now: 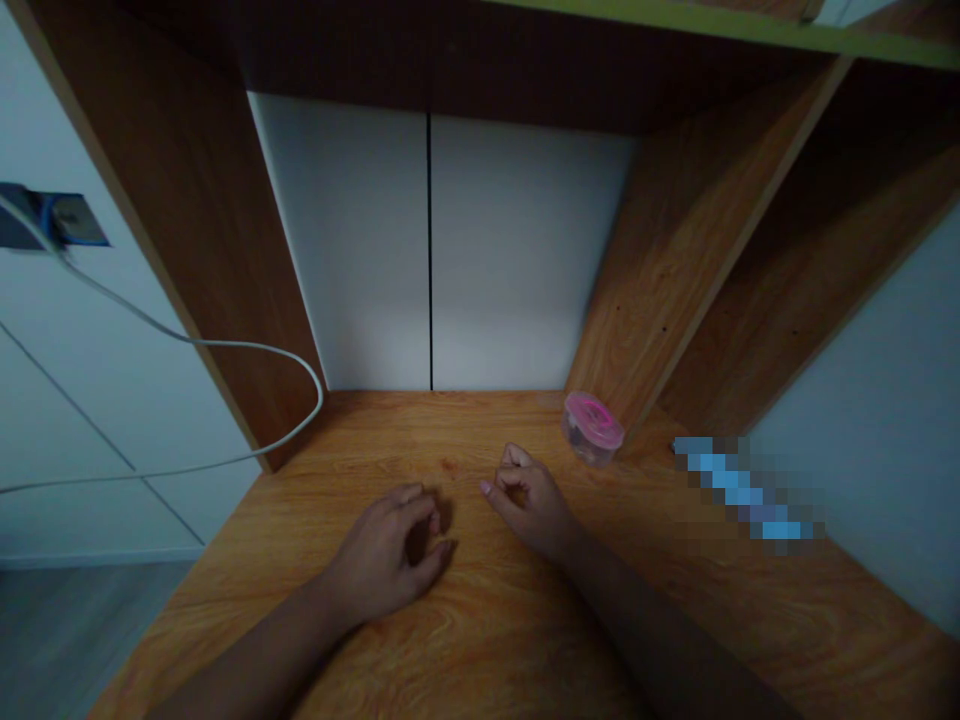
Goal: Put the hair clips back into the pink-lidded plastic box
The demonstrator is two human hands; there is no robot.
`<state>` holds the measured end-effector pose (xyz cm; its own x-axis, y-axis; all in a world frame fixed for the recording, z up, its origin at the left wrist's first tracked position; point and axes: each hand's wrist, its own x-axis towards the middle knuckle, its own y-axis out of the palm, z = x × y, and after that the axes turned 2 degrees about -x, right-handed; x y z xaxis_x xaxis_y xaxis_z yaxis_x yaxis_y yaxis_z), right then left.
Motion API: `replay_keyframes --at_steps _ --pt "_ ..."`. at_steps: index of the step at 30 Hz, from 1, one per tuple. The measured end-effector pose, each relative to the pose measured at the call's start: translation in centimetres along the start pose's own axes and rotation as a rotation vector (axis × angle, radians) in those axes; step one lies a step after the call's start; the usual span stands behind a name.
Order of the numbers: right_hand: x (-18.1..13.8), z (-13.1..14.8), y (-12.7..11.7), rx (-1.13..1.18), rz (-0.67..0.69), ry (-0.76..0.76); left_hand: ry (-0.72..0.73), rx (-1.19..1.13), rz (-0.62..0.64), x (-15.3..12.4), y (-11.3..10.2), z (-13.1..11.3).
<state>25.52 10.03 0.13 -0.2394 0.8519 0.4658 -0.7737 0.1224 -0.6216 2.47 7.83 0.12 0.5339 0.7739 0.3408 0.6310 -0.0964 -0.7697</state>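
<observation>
My left hand (391,548) is over the wooden desktop (450,660), left of the middle. Its fingers curve loosely, the thumb stands apart from them, and nothing shows in its grasp. To its right, my right hand (529,500) has its fingers curled in towards the palm like a loose fist. A small gap shows between its thumb and fingers, with no object there. A round clear tub with a pink lid (592,428) stands just beyond my right hand, and neither hand touches it.
Wooden uprights (675,250) and a shelf above frame a white back panel (517,260). A white cable (247,345) loops from a wall socket (75,218) across the left upright. A blurred-out bluish long object (739,490) lies at the right.
</observation>
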Motion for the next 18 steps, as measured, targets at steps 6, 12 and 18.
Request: replay_keyframes --at_steps 6,12,18 --pt "0.1 -0.6 0.1 -0.051 -0.041 0.023 0.015 0.059 -0.012 0.0 -0.2 -0.4" --pt "0.1 -1.7 0.1 -0.084 -0.128 0.082 -0.032 0.083 -0.024 0.0 0.0 -0.1" --pt "0.5 -1.9 -0.4 -0.140 -0.270 0.106 -0.077 0.146 -0.038 0.2 0.0 0.1"
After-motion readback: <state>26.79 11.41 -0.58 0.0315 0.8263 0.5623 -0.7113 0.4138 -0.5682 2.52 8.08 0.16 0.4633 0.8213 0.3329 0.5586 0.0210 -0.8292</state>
